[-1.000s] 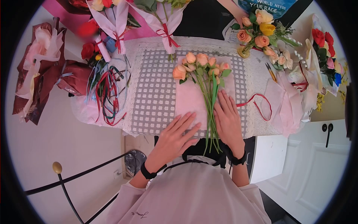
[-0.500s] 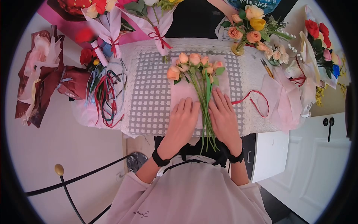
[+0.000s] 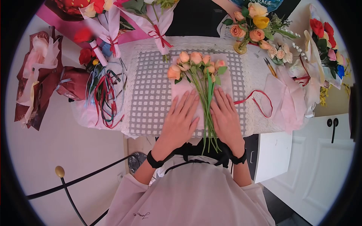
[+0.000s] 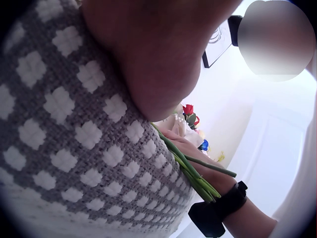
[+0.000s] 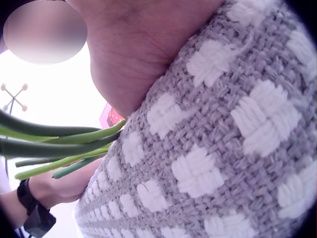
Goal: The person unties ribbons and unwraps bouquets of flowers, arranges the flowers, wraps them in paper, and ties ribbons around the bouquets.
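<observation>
- Peach-rose bunch (image 3: 209, 90): frame centre, on pink paper (image 3: 179, 87), between the grips; stems (image 3: 207, 113) run past lower edge of checked cloth (image 3: 149, 94).
- Left grip (image 3: 179, 118): fingers straight, spread, holding nothing; near stems.
- Right grip (image 3: 227, 120): fingers straight, holding nothing; just beside stems.

Legible text, head view: "RAGE".
Pale capitals on blue panel (image 3: 276, 4), cut by top edge; dark script on person's pale top (image 3: 196, 196), not securely readable.
</observation>
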Motion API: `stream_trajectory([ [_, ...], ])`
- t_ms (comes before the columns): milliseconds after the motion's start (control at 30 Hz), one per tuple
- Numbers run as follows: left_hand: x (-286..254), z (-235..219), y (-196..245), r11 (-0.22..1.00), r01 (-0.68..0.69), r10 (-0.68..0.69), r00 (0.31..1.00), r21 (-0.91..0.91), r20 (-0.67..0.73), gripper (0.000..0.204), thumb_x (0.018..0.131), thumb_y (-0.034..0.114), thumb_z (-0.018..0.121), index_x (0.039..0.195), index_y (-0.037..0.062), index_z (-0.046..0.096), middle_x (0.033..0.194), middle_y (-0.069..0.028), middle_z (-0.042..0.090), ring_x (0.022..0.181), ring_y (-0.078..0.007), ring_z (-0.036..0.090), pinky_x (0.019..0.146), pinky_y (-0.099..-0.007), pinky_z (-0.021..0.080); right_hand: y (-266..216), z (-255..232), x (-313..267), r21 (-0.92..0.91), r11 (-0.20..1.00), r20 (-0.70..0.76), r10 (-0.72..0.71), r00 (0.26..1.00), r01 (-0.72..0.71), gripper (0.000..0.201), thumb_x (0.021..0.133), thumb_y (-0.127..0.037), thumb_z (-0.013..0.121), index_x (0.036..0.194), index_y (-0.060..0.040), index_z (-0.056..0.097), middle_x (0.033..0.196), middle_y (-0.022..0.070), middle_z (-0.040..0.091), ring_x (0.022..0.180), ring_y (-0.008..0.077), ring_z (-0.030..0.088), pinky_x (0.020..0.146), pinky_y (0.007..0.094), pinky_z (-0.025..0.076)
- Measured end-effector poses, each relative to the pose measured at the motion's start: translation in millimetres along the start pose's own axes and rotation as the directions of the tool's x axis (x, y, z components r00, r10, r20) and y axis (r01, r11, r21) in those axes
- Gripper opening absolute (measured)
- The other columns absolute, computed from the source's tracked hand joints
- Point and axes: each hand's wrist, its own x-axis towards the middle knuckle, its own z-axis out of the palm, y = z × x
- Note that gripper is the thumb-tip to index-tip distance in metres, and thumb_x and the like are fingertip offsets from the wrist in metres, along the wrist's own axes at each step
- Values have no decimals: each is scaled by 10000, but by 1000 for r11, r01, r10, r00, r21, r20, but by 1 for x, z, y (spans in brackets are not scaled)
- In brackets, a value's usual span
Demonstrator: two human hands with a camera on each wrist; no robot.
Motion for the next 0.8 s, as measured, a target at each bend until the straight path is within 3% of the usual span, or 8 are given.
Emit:
stream_trajectory([
  [533, -55, -32, -10, 998, 62, -61, 986, -5, 156, 659, 1001, 259, 612, 1574, 4, 406, 1680, -163, 337, 1547, -347, 317, 1269, -515, 224, -1, 0, 1, -8, 1000, -8, 1, 1000, -1, 222, 1004, -94, 576, 1191, 26, 592, 1547, 248, 478, 1480, 401, 411, 1230, 517, 312],
  [800, -75, -24, -14, 990, 80, -79, 997, -117, 13, 553, 962, 111, 633, 1492, -5, 522, 1597, -147, 478, 1482, -335, 435, 1246, -516, 287, -2, 1, 0, -15, 1000, -9, 4, 1000, -5, 225, 996, -82, 582, 1192, 27, 593, 1551, 246, 474, 1479, 401, 412, 1227, 521, 315],
])
